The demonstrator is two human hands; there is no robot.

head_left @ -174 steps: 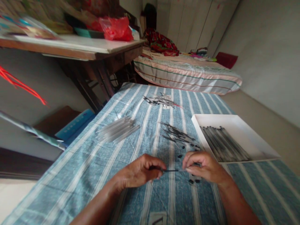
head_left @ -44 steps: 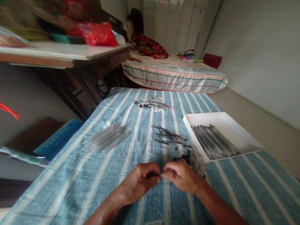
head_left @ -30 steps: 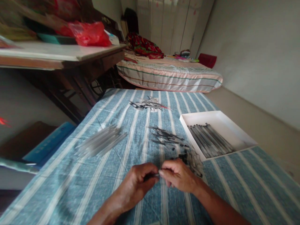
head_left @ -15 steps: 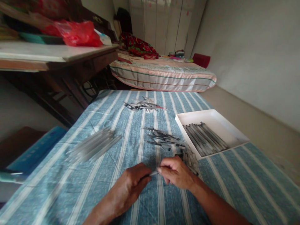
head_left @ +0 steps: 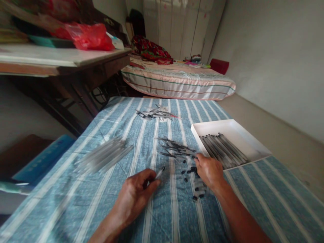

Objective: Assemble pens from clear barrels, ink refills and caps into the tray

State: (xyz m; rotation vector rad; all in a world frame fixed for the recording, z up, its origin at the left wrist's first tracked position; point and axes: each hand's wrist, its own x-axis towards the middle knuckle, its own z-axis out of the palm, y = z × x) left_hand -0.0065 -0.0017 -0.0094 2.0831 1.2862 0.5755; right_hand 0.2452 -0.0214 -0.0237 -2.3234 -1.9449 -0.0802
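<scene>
My left hand (head_left: 138, 189) is closed around a clear pen barrel (head_left: 160, 173), whose black end points up and away. My right hand (head_left: 209, 170) is out to the right with its fingertips pinched together at the edge of the dark pen refills (head_left: 177, 148). Anything between those fingertips is too small to make out. Under and beside my right hand lie small black plugs (head_left: 186, 180) and a heap of short clear caps with black ends (head_left: 199, 185), partly covered by the hand. A bundle of clear pen barrels (head_left: 102, 157) rests to the left.
A white box lid (head_left: 249, 143) at the right holds a row of pens (head_left: 222, 150). Farther back is another pile of refills (head_left: 157, 113). All of it lies on a blue striped cloth (head_left: 121, 209). A wooden sewing table (head_left: 63, 60) stands left, a bed (head_left: 177, 79) beyond.
My right hand has left the pen barrel and moved right and forward to the refills and plugs. My left hand has shifted slightly left, still holding the barrel.
</scene>
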